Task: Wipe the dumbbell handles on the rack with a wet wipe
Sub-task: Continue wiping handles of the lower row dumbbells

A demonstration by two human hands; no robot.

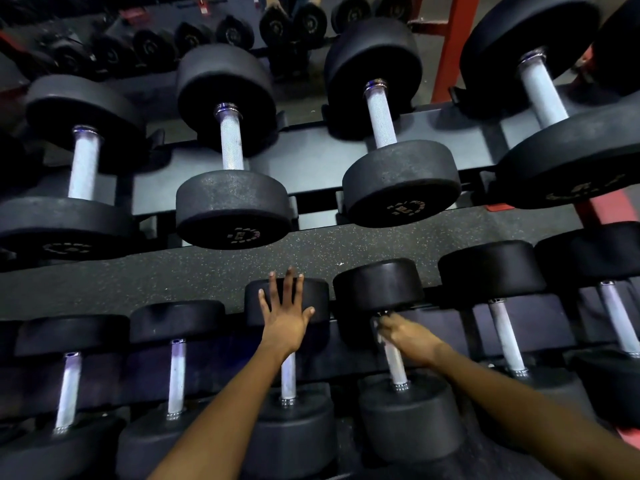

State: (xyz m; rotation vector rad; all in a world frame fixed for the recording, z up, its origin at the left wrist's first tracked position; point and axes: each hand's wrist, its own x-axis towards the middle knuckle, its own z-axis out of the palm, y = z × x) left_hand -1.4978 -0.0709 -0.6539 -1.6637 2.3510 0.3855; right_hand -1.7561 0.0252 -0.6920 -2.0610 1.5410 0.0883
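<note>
Left hand (284,318) spread flat on a dumbbell head (311,299), lower rack tier. Right hand (408,336) curled round the neighbouring dumbbell handle (394,362) near its far end — wet wipe (378,329) barely visible beneath the fingers.

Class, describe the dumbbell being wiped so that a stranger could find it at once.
Start at the lower row of the rack. The dumbbell is fourth from the left there. It alone has the right hand wrapped round the top of its handle; the left hand rests flat on its neighbour.
</note>
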